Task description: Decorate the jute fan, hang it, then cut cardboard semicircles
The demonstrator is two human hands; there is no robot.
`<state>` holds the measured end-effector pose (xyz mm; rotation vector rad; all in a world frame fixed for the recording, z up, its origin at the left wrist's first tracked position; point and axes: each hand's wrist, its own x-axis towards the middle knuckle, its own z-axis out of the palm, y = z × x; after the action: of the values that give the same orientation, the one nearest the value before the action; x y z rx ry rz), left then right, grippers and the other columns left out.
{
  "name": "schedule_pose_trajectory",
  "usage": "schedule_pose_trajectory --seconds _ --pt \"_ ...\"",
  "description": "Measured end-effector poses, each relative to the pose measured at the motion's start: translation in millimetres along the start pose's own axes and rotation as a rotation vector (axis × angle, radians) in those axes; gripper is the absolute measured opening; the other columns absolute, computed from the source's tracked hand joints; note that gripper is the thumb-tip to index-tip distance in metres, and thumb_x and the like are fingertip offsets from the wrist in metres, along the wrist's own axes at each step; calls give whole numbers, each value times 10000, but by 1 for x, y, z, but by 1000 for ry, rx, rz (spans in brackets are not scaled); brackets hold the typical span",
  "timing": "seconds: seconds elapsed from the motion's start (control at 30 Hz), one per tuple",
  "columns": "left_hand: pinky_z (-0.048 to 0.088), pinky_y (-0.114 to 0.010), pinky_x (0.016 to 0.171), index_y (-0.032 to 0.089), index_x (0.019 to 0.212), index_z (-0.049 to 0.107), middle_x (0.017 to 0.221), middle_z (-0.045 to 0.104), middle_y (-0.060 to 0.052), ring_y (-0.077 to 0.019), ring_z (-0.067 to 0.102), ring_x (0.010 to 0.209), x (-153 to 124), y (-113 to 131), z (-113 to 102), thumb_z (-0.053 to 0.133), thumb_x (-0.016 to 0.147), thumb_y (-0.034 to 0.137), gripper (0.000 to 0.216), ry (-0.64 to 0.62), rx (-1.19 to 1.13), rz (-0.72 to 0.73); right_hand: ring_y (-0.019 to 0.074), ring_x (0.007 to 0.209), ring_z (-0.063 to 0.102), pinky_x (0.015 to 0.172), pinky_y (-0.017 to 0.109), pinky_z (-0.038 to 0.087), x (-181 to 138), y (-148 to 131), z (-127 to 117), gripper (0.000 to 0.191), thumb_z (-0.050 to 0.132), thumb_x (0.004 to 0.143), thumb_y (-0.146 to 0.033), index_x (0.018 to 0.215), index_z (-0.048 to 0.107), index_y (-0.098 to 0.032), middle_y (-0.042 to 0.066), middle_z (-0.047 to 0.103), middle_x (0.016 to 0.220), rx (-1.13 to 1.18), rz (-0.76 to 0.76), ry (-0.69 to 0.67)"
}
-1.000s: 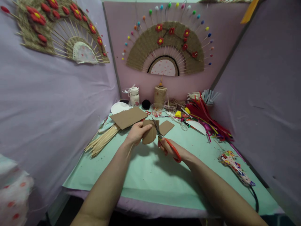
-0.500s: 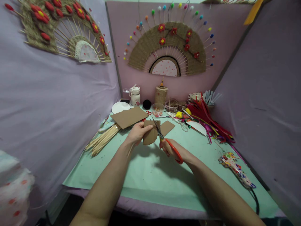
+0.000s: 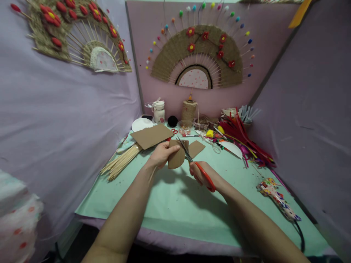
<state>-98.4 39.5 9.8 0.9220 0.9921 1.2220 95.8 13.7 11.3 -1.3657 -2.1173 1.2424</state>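
Observation:
My left hand (image 3: 161, 154) pinches a small piece of brown cardboard (image 3: 175, 159) with a rounded lower edge, thumb on top, above the table. In my right hand (image 3: 200, 173) is a pair of scissors with orange-red handles (image 3: 206, 176). Their blades are spread at the right side of the cardboard, one passing across its face. Another cardboard offcut (image 3: 196, 148) lies just behind the blades. A larger cardboard sheet (image 3: 152, 136) rests beyond my left hand, partly over a bundle of thin wooden sticks (image 3: 122, 162).
A glue gun (image 3: 278, 199) with a black cord lies on the right of the green-covered table (image 3: 170, 212). Along the back stand a white bottle (image 3: 159, 111), a twine spool (image 3: 189, 110) and red pipe cleaners (image 3: 246, 140). Woven fans (image 3: 161, 65) hang on the walls.
The view has shifted slightly, so everything sits a little further right. Both hands keep their hold, and the scissors stay at the cardboard's right side.

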Motion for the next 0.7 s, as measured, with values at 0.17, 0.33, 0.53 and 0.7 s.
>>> schedule_pose_trajectory --seconds 0.17,0.33,0.53,0.7 --pt "472 -327 726 124 792 711 733 717 -51 -186 633 696 0 -2 -1 873 512 432 446 1 20 12 83 427 341 427 219 269 6 6 3 468 380 904 -525 558 363 -211 -34 386 458 -41 63 85" --pt "461 -314 713 136 790 704 720 706 -36 -171 618 681 1 -1 0 867 517 454 450 22 6 13 92 464 341 453 238 257 16 20 6 504 430 869 -593 553 393 -202 -24 408 495 -73 21 136" --pt "450 -296 663 126 792 706 730 708 -46 -169 612 668 1 0 -3 858 533 445 438 -10 72 4 115 526 410 499 245 328 14 23 3 563 301 896 -673 721 514 -183 -13 464 594 -17 -133 14" --pt "453 -282 633 126 809 703 743 711 -45 -163 612 653 0 0 -9 850 559 429 419 -67 131 -12 125 568 405 540 268 373 13 29 1 706 175 839 -818 822 503 -193 -23 447 654 53 -259 -114"
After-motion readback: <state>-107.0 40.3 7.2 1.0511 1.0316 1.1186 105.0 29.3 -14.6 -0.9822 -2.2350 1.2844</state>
